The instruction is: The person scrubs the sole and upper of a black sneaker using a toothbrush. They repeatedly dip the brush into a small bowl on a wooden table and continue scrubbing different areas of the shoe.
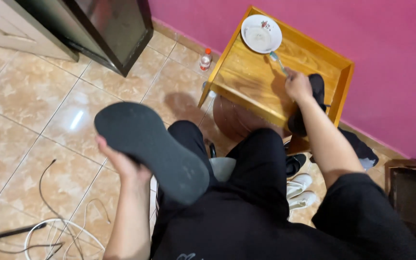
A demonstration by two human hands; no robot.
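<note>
Two hands, both mine, both occupied. Left hand (pixel 121 161): fingers curled under a dark shoe (pixel 152 149), gripping it from beneath with the sole turned up toward me, raised over my lap and the tiled floor (pixel 25 96). Right hand (pixel 297 85): closed around the handle of a toothbrush (pixel 279 62), whose head points toward the white bowl (pixel 261 32); the hand rests at the far side of the wooden stand (pixel 251 77), just beside a second dark shoe (pixel 309 103) lying there. Bowl: at the back corner of the stand, near the pink wall (pixel 362 43). Step in hand, as I judge it: brush at the bowl, sole presented for scrubbing. The brush and the upturned sole are well apart, so bringing them together would call for a long reach across my knees. Sundries: small bottle (pixel 205 58) on the floor by the stand; white shoes (pixel 299 190) beneath my right arm; loose cables (pixel 58 226) at lower left.
</note>
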